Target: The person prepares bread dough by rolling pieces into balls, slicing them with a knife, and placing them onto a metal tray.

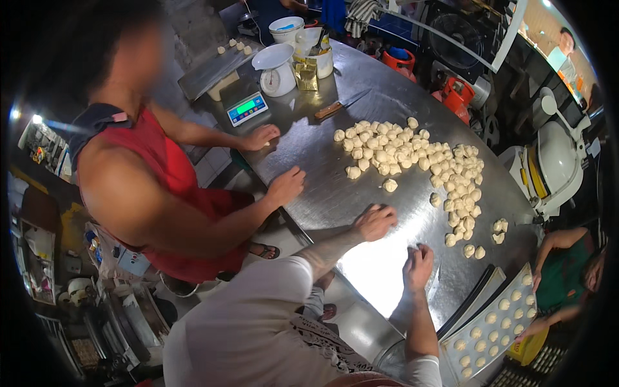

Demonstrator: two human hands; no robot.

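My left hand (377, 222) rests low over the steel table (325, 184), its fingers curled down, just below a loose dough ball (389, 185). My right hand (418, 263) is cupped near the table's front, fingers bent, left of several dough balls (469, 251). Whatever either palm covers is hidden. A large spread of pale dough pieces (387, 145) lies beyond both hands. At my left, a person in a red sleeveless top (155, 180) has both hands on or just over the table edge, nearest to a digital scale (247, 109).
A wooden-handled knife (327, 111), a dial scale (274, 77) and buckets (286, 29) stand at the back. At right, a person in green (567, 284) holds a tray of dough balls (490, 329) beside stacked trays and a white machine (551, 164). Red gas cylinders (454, 93) sit behind.
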